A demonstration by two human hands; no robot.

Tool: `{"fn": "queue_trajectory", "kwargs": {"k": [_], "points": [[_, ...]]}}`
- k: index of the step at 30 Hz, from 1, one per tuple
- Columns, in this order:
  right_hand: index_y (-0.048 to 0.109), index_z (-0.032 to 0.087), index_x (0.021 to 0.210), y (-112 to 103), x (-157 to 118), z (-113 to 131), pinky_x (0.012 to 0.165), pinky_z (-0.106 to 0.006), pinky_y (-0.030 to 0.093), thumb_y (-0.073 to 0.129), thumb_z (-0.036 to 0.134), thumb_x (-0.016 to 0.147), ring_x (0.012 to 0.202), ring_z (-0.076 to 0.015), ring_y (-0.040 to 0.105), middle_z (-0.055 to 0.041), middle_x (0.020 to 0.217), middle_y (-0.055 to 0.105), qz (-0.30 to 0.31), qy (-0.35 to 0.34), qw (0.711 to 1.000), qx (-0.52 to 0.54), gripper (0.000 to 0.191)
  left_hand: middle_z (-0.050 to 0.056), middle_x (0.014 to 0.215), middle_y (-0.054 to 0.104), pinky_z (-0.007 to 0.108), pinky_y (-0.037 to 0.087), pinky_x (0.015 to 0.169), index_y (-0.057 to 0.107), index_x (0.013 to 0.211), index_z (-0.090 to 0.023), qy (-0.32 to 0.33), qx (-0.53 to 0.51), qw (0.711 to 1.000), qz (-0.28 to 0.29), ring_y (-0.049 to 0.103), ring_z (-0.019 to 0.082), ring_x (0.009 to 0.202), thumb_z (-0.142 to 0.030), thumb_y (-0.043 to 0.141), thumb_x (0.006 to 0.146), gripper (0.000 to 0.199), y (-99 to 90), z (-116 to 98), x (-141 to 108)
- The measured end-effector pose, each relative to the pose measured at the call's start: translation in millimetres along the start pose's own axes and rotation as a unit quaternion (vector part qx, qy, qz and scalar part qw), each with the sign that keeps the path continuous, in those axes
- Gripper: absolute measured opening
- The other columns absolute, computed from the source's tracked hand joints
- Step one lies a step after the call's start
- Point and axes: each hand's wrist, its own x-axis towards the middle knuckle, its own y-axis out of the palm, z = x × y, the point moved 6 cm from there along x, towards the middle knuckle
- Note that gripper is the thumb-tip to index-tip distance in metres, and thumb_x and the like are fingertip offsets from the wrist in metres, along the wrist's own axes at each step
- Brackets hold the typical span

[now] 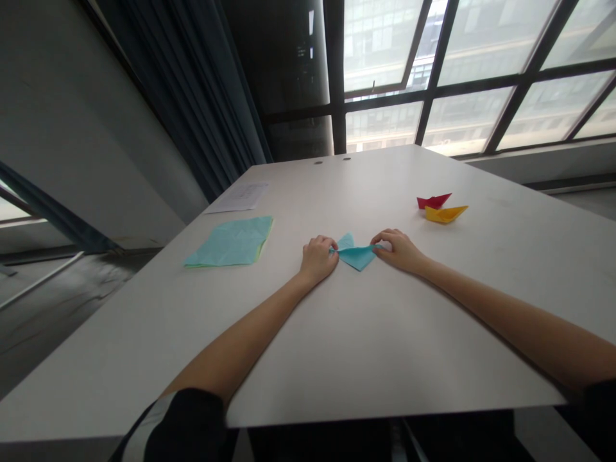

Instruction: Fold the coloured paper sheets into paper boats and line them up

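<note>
Between my hands, low over the white table point(308, 346), is a folded piece of light blue paper point(357, 256), with one point facing me and another standing up at the back. My left hand point(318, 258) pinches its left corner between thumb and fingers. At the opposite corner my right hand point(397, 250) has its fingers closed on the paper too. The fingers cover both corners, so their exact folds are hidden.
Right of my hands stand a yellow paper boat point(445, 214) and a red paper boat point(434, 201) close behind it. To the left lies a stack of light blue and green paper sheets point(233, 242). A printed sheet point(238, 197) lies beyond it.
</note>
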Motion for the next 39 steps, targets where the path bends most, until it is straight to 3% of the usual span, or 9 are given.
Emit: {"fn": "queue_trajectory", "kwargs": {"k": [4, 8, 12, 15, 17, 22, 30, 35, 39], "points": [[0.067, 0.022, 0.084, -0.5, -2.0, 5.6, 0.08, -0.035, 0.041, 0.048, 0.015, 0.072, 0.086, -0.0206, 0.054, -0.0046, 0.091, 0.064, 0.005, -0.024, 1.0, -0.012, 0.023, 0.005, 0.1, 0.058, 0.039, 0.034, 0.086, 0.065, 0.082, -0.023, -0.007, 0.012, 1.0, -0.001, 0.048, 0.023, 0.098, -0.012, 0.047, 0.074, 0.023, -0.7, -1.1, -0.8], [0.068, 0.022, 0.083, -1.8, -3.7, 12.2, 0.08, -0.035, 0.04, 0.048, 0.014, 0.071, 0.085, -0.0209, 0.054, -0.0049, 0.09, 0.065, 0.013, -0.042, 0.998, -0.038, 0.024, 0.007, 0.099, 0.059, 0.041, 0.032, 0.089, 0.067, 0.08, -0.021, -0.008, 0.017, 1.0, -0.01, 0.048, 0.023, 0.098, -0.021, 0.047, 0.079, 0.02, -3.2, -5.0, -1.9], [0.068, 0.021, 0.079, -3.3, -3.8, 21.2, 0.08, -0.036, 0.039, 0.049, 0.03, 0.079, 0.083, -0.0215, 0.054, -0.0066, 0.087, 0.065, 0.01, -0.045, 0.998, -0.052, 0.021, 0.008, 0.104, 0.059, 0.041, 0.031, 0.091, 0.066, 0.091, -0.021, 0.086, -0.01, 0.996, 0.005, 0.047, 0.025, 0.101, -0.036, 0.05, 0.081, 0.024, -2.3, -19.6, -3.9], [0.068, 0.022, 0.087, -1.3, -4.3, 29.3, 0.081, -0.037, 0.038, 0.05, 0.036, 0.08, 0.086, -0.0222, 0.054, -0.0071, 0.09, 0.065, 0.011, -0.064, 0.996, -0.056, 0.024, 0.007, 0.107, 0.059, 0.038, 0.033, 0.091, 0.063, 0.102, -0.023, 0.166, -0.032, 0.984, 0.057, 0.048, 0.023, 0.101, -0.035, 0.049, 0.082, 0.027, 4.0, -29.6, -6.4], [0.067, 0.023, 0.096, 1.4, -4.9, 33.7, 0.082, -0.038, 0.037, 0.048, 0.033, 0.082, 0.089, -0.0223, 0.054, -0.0073, 0.093, 0.064, 0.02, -0.083, 0.995, -0.051, 0.026, 0.006, 0.106, 0.061, 0.036, 0.034, 0.091, 0.062, 0.105, -0.024, 0.178, -0.051, 0.979, 0.083, 0.05, 0.022, 0.1, -0.032, 0.047, 0.083, 0.027, 7.0, -31.0, -6.8], [0.064, 0.025, 0.104, 6.8, -5.5, 36.8, 0.082, -0.038, 0.037, 0.043, 0.029, 0.084, 0.091, -0.022, 0.054, -0.0068, 0.096, 0.063, 0.058, -0.1, 0.992, -0.053, 0.029, 0.006, 0.103, 0.062, 0.036, 0.035, 0.089, 0.063, 0.103, -0.025, 0.17, -0.05, 0.981, 0.079, 0.052, 0.022, 0.097, -0.03, 0.047, 0.083, 0.025, 5.8, -31.3, -7.2], [0.065, 0.023, 0.1, 5.5, -5.4, 38.3, 0.082, -0.038, 0.036, 0.048, 0.043, 0.083, 0.092, -0.0234, 0.054, -0.0076, 0.098, 0.064, 0.058, -0.069, 0.992, -0.085, 0.031, 0.011, 0.084, 0.062, 0.038, 0.035, 0.083, 0.065, 0.077, -0.016, 0.104, 0.114, 0.988, 0.027, 0.054, 0.023, 0.086, -0.034, 0.04, 0.086, 0.032, -1.6, -23.3, -4.6], [0.061, 0.026, 0.109, 7.6, -6.8, 40.0, 0.083, -0.038, 0.035, 0.046, 0.041, 0.085, 0.093, -0.0227, 0.052, -0.0078, 0.104, 0.061, 0.071, -0.095, 0.991, -0.069, 0.032, 0.009, 0.094, 0.061, 0.037, 0.036, 0.081, 0.062, 0.097, -0.018, 0.034, 0.13, 0.991, -0.003, 0.051, 0.024, 0.093, -0.038, 0.046, 0.082, 0.03, -3.6, -8.5, -2.0], [0.06, 0.03, 0.111, 10.3, -8.6, 42.5, 0.084, -0.038, 0.034, 0.04, 0.035, 0.088, 0.095, -0.0218, 0.051, -0.0073, 0.106, 0.059, 0.09, -0.132, 0.985, -0.063, 0.031, 0.009, 0.104, 0.058, 0.038, 0.037, 0.083, 0.061, 0.103, -0.02, 0.0, 0.102, 0.995, 0.016, 0.049, 0.025, 0.099, -0.042, 0.047, 0.081, 0.034, 1.5, 1.2, 0.5]]}}
